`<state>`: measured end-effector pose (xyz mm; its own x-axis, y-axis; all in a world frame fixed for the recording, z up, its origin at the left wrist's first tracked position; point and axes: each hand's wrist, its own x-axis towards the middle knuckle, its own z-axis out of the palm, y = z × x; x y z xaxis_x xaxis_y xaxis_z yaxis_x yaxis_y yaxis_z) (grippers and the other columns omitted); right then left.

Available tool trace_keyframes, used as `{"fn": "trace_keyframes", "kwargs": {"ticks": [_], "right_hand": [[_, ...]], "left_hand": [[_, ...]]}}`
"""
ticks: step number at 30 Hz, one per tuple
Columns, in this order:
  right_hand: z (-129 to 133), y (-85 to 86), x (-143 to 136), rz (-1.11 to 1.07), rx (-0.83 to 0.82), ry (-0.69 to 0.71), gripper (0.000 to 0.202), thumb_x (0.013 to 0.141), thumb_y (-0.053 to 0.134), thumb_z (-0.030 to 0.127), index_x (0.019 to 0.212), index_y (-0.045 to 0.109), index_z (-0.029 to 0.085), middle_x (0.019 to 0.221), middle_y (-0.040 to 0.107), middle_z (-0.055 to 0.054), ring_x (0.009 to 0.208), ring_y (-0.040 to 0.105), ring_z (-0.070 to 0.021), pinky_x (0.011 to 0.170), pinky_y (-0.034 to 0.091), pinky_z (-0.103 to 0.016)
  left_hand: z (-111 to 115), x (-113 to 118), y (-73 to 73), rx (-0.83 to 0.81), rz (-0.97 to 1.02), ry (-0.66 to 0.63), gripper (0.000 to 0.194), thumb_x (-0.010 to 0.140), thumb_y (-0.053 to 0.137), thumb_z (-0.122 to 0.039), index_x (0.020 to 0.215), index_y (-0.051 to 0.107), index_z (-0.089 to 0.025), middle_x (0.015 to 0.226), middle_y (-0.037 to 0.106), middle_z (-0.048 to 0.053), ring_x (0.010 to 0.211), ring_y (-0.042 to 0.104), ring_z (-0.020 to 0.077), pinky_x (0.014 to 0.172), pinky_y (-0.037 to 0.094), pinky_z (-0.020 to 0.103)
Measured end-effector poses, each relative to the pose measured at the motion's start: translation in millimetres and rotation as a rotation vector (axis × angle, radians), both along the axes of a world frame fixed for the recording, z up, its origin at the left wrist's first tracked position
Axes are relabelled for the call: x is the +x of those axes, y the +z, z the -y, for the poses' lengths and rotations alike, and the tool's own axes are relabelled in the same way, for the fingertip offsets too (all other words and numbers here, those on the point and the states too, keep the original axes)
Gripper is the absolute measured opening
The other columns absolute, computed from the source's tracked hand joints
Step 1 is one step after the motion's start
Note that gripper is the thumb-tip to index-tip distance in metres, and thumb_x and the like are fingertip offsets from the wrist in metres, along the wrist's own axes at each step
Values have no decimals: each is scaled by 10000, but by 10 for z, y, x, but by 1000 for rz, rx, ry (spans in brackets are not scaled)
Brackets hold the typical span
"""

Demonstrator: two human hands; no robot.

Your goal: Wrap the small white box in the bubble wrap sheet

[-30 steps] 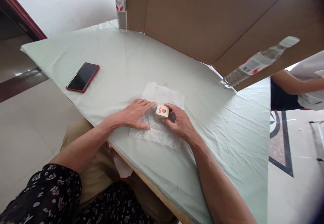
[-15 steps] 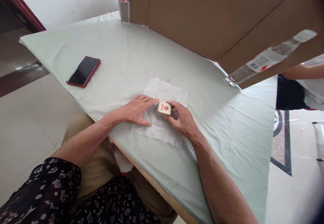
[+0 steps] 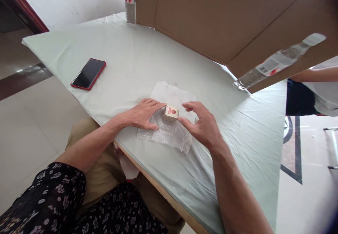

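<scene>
A small cream-coloured box (image 3: 171, 113) with a red label and a round red mark stands on a sheet of bubble wrap (image 3: 171, 135). My left hand (image 3: 144, 114) rests on the left part of the wrap, fingers spread, its index fingertip close to the box's far left corner. To the right of the box my right hand (image 3: 202, 123) hovers with thumb and fingers apart and nothing between them. Its thumb tip is very near the box; whether it touches I cannot tell.
A pale green cloth covers the table (image 3: 113, 50). On the left lies a phone (image 3: 88, 73) in a red case. Behind stands a cardboard panel (image 3: 195, 15), with one plastic bottle (image 3: 130, 5) at its left and another bottle (image 3: 274, 65) at its right. A person's arm (image 3: 314, 74) shows beyond.
My right hand has let go of the box and moved off to the right, its fingers opening. The box stays on the bubble wrap, and my left hand has hardly moved.
</scene>
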<state>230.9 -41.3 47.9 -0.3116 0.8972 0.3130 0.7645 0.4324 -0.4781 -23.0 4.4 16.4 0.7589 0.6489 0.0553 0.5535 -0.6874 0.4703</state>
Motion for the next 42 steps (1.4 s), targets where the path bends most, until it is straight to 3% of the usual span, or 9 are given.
{"fn": "trace_keyframes", "kwargs": {"ticks": [3, 5, 9, 11, 14, 19, 25, 31, 42], "right_hand": [[213, 190, -62, 124, 3, 174, 213, 892, 649, 372, 1064, 638, 248, 1044, 739, -59, 950, 678, -259, 860, 488, -431], [392, 189, -142, 279, 4, 273, 220, 880, 667, 357, 1053, 644, 223, 1076, 738, -85, 965, 669, -281, 850, 476, -445], [676, -48, -276, 531, 103, 212, 76, 870, 624, 212, 931, 659, 184, 1095, 727, -135, 906, 649, -295, 807, 457, -453], [726, -161, -297, 540, 192, 152, 153, 887, 539, 107, 866, 653, 207, 1034, 742, -102, 853, 642, -263, 817, 444, -439], [689, -187, -296, 445, 282, 90, 242, 906, 478, 64, 862, 645, 234, 1001, 758, -64, 814, 637, -237, 834, 428, -429], [462, 13, -269, 275, 267, -24, 181, 940, 486, 145, 891, 640, 226, 1069, 758, -78, 882, 677, -246, 844, 417, -428], [56, 39, -173, 63, 81, -75, 121, 919, 515, 235, 874, 626, 220, 1114, 745, -82, 974, 684, -248, 870, 436, -410], [-210, -181, -120, -351, -244, -140, 181, 866, 570, 366, 799, 626, 207, 937, 737, -57, 849, 653, -199, 753, 469, -324], [-105, -275, -180, -452, -290, -148, 187, 810, 619, 380, 753, 627, 202, 718, 666, 0, 685, 586, -148, 683, 445, -282]], "left_hand": [[-17, 0, -3, -25, 33, 6, 813, 789, 638, -449, 1502, 326, -215, 1462, 503, 142, 1369, 430, 333, 1164, 286, 500], [-24, 6, 1, -31, 55, 20, 797, 787, 626, -411, 1498, 336, -197, 1461, 504, 148, 1367, 436, 333, 1162, 297, 503], [0, 33, 45, -10, 98, 76, 733, 768, 596, -293, 1462, 402, -163, 1438, 530, 149, 1336, 474, 317, 1144, 340, 479], [34, 44, 98, 7, 134, 96, 675, 764, 584, -256, 1423, 458, -178, 1416, 554, 130, 1328, 487, 302, 1142, 351, 466], [100, 52, 216, 19, 194, 93, 556, 794, 615, -314, 1334, 552, -197, 1389, 576, 117, 1326, 495, 296, 1146, 356, 466], [186, 107, 357, 20, 234, 48, 584, 768, 728, -553, 1228, 637, -204, 1410, 548, 136, 1340, 479, 317, 1148, 353, 489], [152, 293, 256, -23, 310, 282, 139, 855, 613, -300, 869, 680, -178, 1189, 682, 95, 1109, 623, 244, 962, 473, 383], [64, 396, 157, -337, 479, 455, 180, 820, 606, -336, 797, 673, -171, 949, 725, 24, 778, 610, 150, 686, 444, 266], [145, 380, 163, -483, 553, 438, 117, 746, 635, -274, 777, 660, -164, 714, 611, -30, 669, 506, 111, 597, 358, 231]]}}
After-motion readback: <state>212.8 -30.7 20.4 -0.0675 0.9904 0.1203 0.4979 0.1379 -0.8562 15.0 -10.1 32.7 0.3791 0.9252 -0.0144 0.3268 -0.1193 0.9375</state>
